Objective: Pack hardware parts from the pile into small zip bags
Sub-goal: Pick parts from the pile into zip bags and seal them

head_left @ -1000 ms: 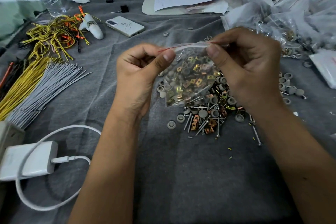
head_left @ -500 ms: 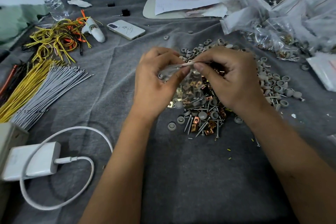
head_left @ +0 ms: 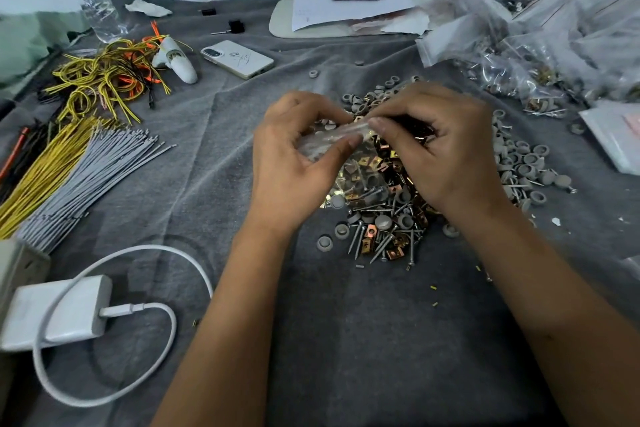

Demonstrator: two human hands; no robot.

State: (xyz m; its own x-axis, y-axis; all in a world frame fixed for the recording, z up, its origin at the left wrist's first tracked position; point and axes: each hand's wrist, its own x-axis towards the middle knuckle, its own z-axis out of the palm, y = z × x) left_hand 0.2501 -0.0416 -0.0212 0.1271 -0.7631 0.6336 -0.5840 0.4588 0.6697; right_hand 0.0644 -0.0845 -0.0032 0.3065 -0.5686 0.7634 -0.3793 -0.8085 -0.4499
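A small clear zip bag (head_left: 360, 170) filled with brass clips, screws and grey caps hangs low over the pile of hardware parts (head_left: 384, 222) on the grey cloth. My left hand (head_left: 294, 163) pinches the bag's top strip between thumb and fingers from the left. My right hand (head_left: 446, 152) pinches the same strip from the right, its thumb tip close to my left thumb. The bag's top is crumpled between both hands, and its lower part touches the pile. More grey caps (head_left: 526, 166) lie spread to the right of my right hand.
Filled zip bags (head_left: 540, 45) are heaped at the back right. Yellow and grey wire bundles (head_left: 79, 166) lie left, with a phone (head_left: 237, 59), a water bottle (head_left: 93, 0), a clipboard with a pen (head_left: 346, 7) behind. A white charger with its cable (head_left: 59, 312) sits front left.
Both hands came down with the bag from mid-air onto the pile and moved together, so the stretched top strip is now bunched between the thumbs.
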